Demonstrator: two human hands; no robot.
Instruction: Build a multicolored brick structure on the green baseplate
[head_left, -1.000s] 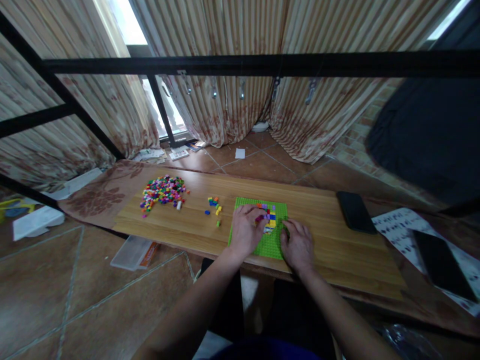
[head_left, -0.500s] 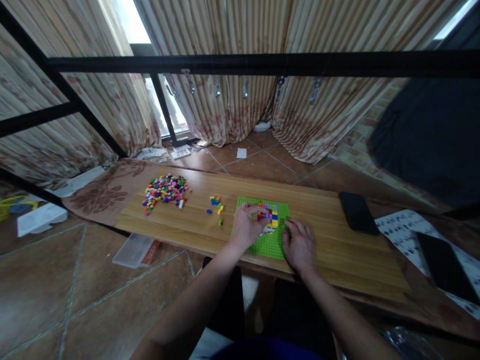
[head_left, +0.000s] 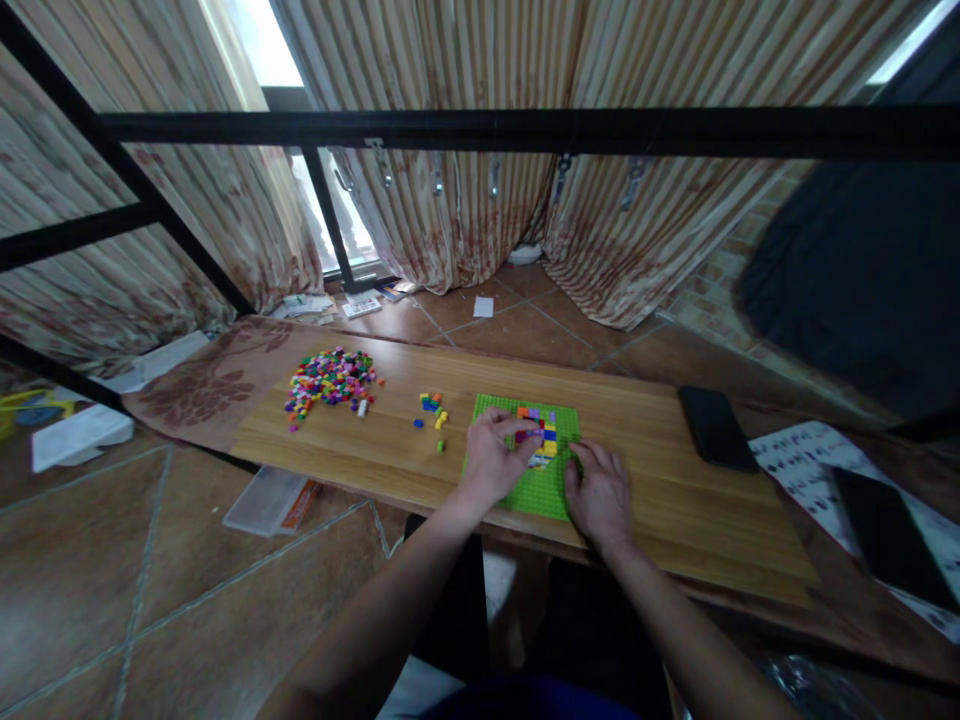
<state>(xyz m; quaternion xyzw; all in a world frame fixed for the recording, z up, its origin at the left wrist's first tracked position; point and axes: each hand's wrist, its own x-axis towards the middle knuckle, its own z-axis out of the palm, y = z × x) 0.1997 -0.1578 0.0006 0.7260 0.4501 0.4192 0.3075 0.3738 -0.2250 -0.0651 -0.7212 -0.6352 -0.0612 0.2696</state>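
A green studded baseplate [head_left: 540, 497] lies on the wooden board, carrying a patch of small coloured building bricks [head_left: 550, 436] in yellow, blue, red, purple and orange. My left hand [head_left: 491, 455] reaches over the left side of this patch. Its thumb and forefinger are pinched together at the bricks; whatever is between the tips is too small and covered to make out. On the plate's right edge rests my right hand [head_left: 600, 490], fingers loosely bent and apart, with the fingertips touching the plate beside the patch.
Left on the wooden board [head_left: 405, 470] is a heap of mixed bricks [head_left: 334, 380]. A few loose bricks [head_left: 433, 404] lie between heap and plate. To the right are a black phone [head_left: 718, 428], a printed sheet [head_left: 806, 455] and another dark device [head_left: 896, 535]. A clear plastic box [head_left: 262, 500] sits on the floor.
My left hand has shifted very slightly, so a little more of the bricks' upper left shows. My right hand stays in place on the plate.
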